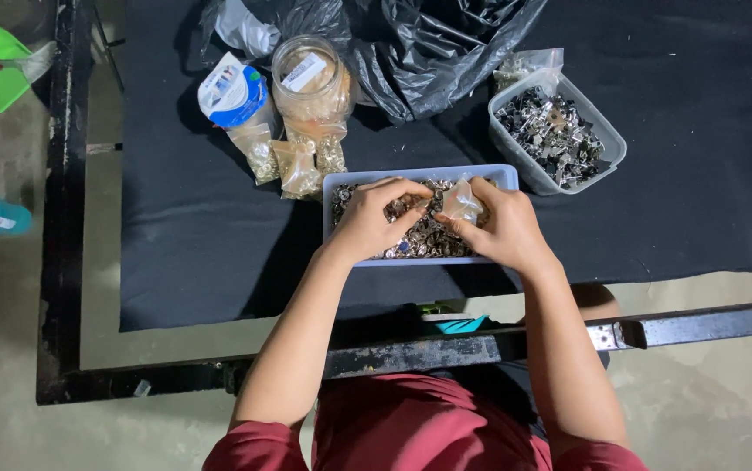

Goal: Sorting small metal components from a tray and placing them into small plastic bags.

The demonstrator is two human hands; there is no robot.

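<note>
Black cloth covers the table [219, 262], where a shallow pale-blue tray [341, 179] of small metal fasteners [419, 240] sits just before the person. Over it, the right hand [502, 228] pinches a small clear plastic bag [461, 202] by its mouth, while the left hand [374, 218] is curled narrow, fingertips pinched at the fasteners near the bag. That bag looks thin, limp and slippery, best gripped at its rim; the fasteners seem hard, tiny and apt to spill.

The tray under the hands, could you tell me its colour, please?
Pale blue tray; the head view shows it.
</note>
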